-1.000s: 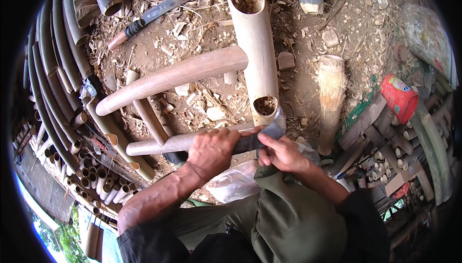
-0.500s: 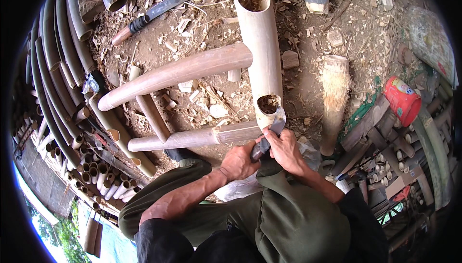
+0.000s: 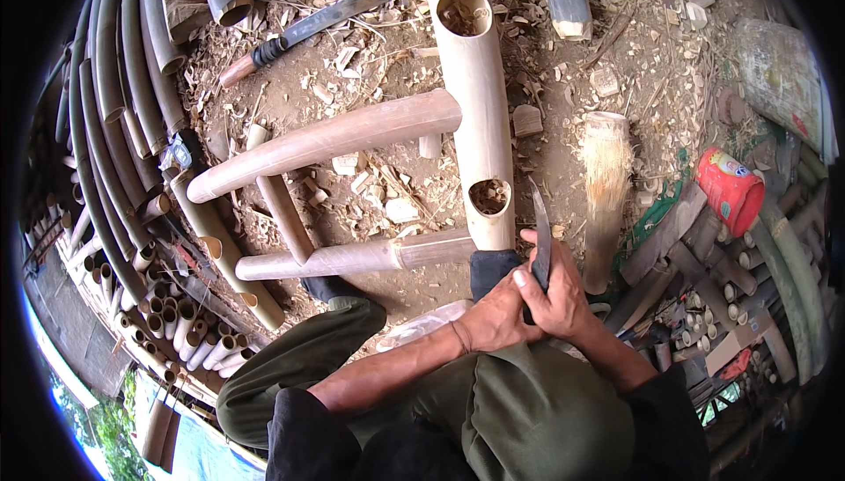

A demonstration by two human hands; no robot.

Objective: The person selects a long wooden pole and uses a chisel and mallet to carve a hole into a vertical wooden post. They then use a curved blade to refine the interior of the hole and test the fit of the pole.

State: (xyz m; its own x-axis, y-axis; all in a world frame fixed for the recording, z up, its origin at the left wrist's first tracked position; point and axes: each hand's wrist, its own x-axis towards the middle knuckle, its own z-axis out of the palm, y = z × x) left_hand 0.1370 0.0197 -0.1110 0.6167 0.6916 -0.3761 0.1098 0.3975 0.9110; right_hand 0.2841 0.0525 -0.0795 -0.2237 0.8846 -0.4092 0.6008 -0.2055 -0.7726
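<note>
A knife [image 3: 540,236] stands tip away from me, just right of the lower end of a thick pale bamboo tube [image 3: 480,120]. My left hand [image 3: 498,315] is closed round the knife's handle, which is mostly hidden. My right hand [image 3: 563,301] is closed about the base of the blade, its thumb near the blade's flat side. Two round holes are cut in the tube, with shavings visible inside. Two bamboo rails, an upper one [image 3: 334,139] and a lower one [image 3: 361,256], run left from the tube, with a short crosspiece [image 3: 285,220] between them.
A machete [image 3: 326,25] lies on the chip-strewn ground beyond the rails. Right of the tube is a frayed bamboo piece [image 3: 607,190], then a red container [image 3: 731,190] by stacked offcuts. Long bamboo poles [image 3: 106,120] line the left. A dark-shod foot [image 3: 493,271] is at the tube's near end.
Both hands and the knife have moved right and toward me, off the tube's lower hole. The blade now points more away from me, and the view has shifted slightly.
</note>
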